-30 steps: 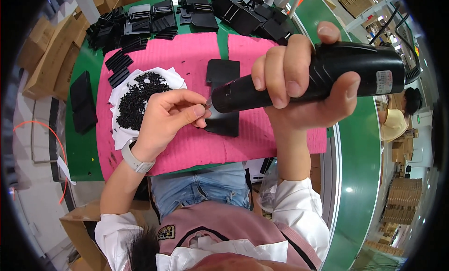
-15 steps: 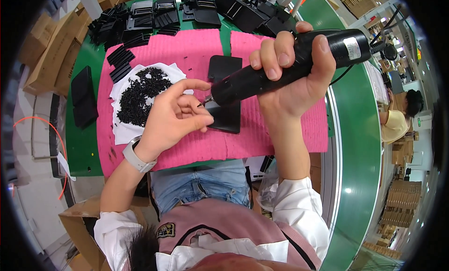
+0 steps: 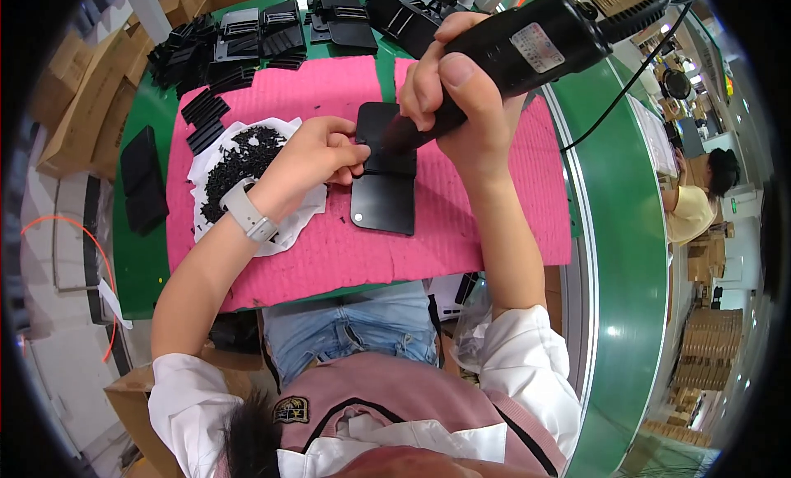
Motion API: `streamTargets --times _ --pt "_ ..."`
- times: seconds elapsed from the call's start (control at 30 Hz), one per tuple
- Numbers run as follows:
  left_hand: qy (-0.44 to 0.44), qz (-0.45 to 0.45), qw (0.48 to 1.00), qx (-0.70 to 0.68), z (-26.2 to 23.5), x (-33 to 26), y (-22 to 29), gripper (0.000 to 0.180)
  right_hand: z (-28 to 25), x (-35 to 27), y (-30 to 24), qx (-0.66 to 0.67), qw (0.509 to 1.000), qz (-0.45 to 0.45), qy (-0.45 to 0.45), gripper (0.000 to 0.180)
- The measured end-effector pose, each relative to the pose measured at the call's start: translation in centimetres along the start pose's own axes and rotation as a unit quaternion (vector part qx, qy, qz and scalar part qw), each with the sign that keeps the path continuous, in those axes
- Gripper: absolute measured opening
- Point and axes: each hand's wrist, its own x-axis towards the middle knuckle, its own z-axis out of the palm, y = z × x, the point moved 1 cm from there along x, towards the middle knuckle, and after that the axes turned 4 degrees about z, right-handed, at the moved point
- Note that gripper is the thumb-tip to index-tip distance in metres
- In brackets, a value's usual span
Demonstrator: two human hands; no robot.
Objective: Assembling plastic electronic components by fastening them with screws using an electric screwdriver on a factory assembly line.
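A black electric screwdriver (image 3: pixel 503 58) is gripped in my right hand (image 3: pixel 470 99), tilted so its front end points down and left. That end meets a black two-panel plate (image 3: pixel 383 204) lying on the pink ribbed mat (image 3: pixel 478 222); the bit's tip is too dark to make out. My left hand (image 3: pixel 317 158) has its thumb and fingers closed at the plate's left edge, near the joint between the panels. Under my left wrist, a heap of small black screws (image 3: pixel 235 165) lies on a white cloth (image 3: pixel 301 218).
Black slotted parts (image 3: pixel 272 29) and stacked black pieces line the back of the green table. More black strips (image 3: pixel 206 119) sit beside the cloth, and a dark plate (image 3: pixel 143 181) stands at the left. A cable (image 3: pixel 630 103) hangs at the right. Another person (image 3: pixel 696 202) is farther right.
My left hand has moved from holding a small screw at the screwdriver's tip to the plate's edge. The screwdriver has come down and left, its rear tilting up, onto the plate.
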Motion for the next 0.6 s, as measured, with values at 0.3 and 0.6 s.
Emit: streamTargets --times 0.3,0.6 --pt "-0.032 0.06 0.997 -0.02 0.8 0.8 -1.3 0.01 1.8 0.2 -0.1 -0.021 1.0 0.012 0.002 0.019" --pt "-0.021 0.059 0.998 -0.015 0.7 0.6 -1.3 0.006 2.1 0.9 0.7 -0.048 0.999 -0.005 -0.019 0.019"
